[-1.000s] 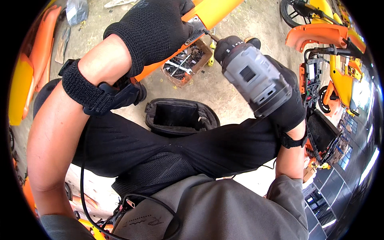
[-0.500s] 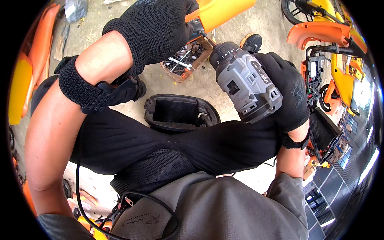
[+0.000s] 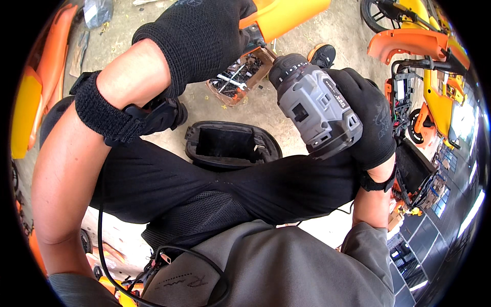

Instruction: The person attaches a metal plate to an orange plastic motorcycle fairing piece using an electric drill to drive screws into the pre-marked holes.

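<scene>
My left hand (image 3: 197,43), in a black knit glove, is closed on the end of an orange-yellow plastic panel (image 3: 291,18) at the top of the view. A small dark metal piece (image 3: 252,36) shows at the panel's lower corner, beside my fingers. My right hand (image 3: 372,115), gloved the same way, wraps round a grey cordless drill (image 3: 319,105). The drill's black chuck points up and left, its bit reaching toward that metal piece. Whether the bit touches a screw there is hard to make out. My left fingertips are hidden behind the glove and panel.
Below the panel, a cardboard box (image 3: 262,71) of screws and small tools sits on the concrete floor. An open black plastic housing (image 3: 273,140) lies between my knees. Orange panels (image 3: 53,77) stand at left; orange and yellow vehicle parts (image 3: 406,43) fill the right. A shoe (image 3: 323,55) shows beyond the drill.
The drill has shifted and turned slightly in my right hand's grip. The panel and my left hand have moved a little to the right.
</scene>
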The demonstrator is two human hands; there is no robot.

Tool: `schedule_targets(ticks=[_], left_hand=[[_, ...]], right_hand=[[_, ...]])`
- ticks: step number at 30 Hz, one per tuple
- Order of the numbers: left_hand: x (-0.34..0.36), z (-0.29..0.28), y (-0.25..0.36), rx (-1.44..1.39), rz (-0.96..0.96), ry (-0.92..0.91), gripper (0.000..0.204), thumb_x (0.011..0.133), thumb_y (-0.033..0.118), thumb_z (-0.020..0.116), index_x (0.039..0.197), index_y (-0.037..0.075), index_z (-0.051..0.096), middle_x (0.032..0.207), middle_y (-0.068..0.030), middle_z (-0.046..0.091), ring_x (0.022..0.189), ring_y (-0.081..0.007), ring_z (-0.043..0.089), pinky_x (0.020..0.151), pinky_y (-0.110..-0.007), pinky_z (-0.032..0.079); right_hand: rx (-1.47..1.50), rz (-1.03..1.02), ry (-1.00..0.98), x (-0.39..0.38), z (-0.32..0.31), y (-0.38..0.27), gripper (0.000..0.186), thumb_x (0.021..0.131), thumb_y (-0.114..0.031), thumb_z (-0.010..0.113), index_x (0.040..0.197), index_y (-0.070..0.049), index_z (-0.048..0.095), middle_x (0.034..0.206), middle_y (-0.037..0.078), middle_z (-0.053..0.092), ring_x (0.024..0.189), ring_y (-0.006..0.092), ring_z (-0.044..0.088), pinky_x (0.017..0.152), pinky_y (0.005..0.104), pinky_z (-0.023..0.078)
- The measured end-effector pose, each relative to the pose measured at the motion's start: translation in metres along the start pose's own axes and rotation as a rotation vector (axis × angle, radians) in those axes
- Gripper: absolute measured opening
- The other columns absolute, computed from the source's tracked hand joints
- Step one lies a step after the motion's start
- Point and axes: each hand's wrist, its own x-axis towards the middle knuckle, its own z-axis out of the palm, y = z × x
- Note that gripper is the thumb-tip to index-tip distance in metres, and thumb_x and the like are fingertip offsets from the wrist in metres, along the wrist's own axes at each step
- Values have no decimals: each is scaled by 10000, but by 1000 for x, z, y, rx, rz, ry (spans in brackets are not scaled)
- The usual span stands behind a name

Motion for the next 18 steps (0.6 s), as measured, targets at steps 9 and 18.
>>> schedule_targets(ticks=[9,18], left_hand=[[10,16,-1,-2,48,-24,249,876,162,662,1063,4,704,923,-240,691,876,-396,663,768,-430,519],[-1,6,3,35,-23,-2,235,875,157,646,1051,15,709,915,-239,690,877,-397,662,774,-428,520]], right_hand=[[7,59,-17,-10,4,6,480,685,-227,755,1129,-91,633,940,137,644,877,376,653,745,434,499],[42,8,-33,-1,2,1,490,670,-233,760,1121,-92,633,934,139,640,878,382,652,738,439,499]])
